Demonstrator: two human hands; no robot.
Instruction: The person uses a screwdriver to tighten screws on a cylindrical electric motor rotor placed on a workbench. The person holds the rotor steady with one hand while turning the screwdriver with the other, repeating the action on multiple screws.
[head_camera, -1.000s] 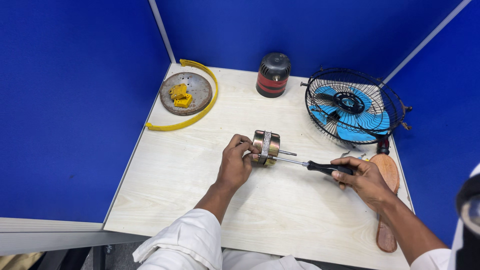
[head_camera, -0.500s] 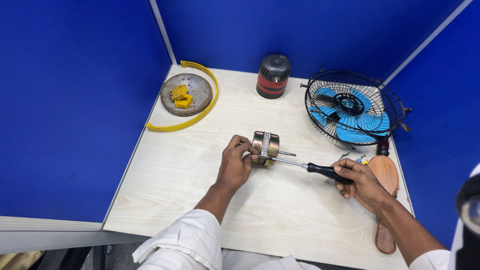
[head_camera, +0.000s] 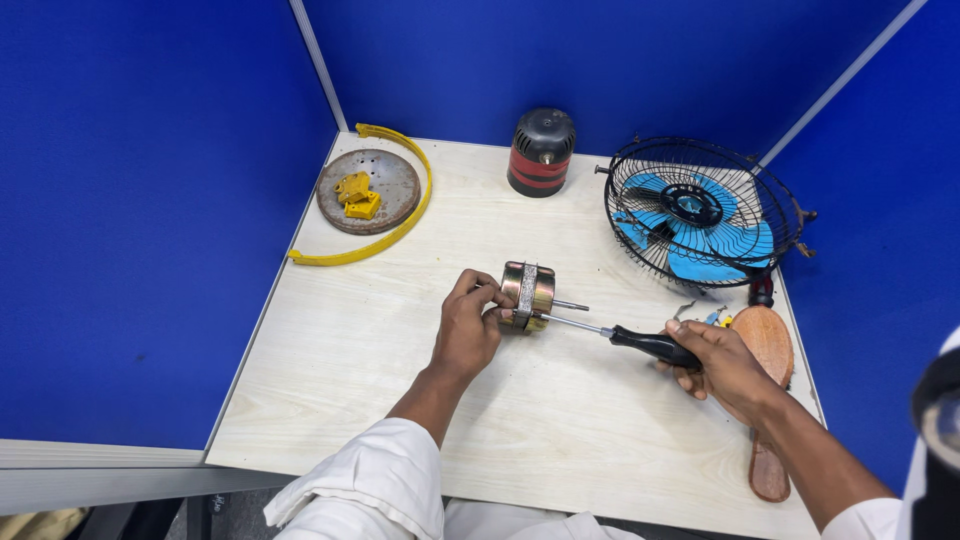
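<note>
My left hand (head_camera: 468, 325) grips a small brass-coloured fan motor (head_camera: 528, 295) lying on its side at the middle of the pale wooden table (head_camera: 330, 360), its shaft pointing right. My right hand (head_camera: 722, 365) holds a black-handled screwdriver (head_camera: 650, 345). The screwdriver's metal tip reaches left and meets the lower right edge of the motor.
A wire-caged fan head with blue blades (head_camera: 700, 215) lies at the back right. A black and red motor housing (head_camera: 540, 152) stands at the back. A round metal plate with yellow pieces (head_camera: 365, 190) and a yellow curved strip (head_camera: 400, 215) are back left. A reddish wooden piece (head_camera: 768, 400) lies at the right edge.
My right hand has shifted slightly on the screwdriver handle; the screwdriver stays against the motor. The left hand and motor have hardly moved.
</note>
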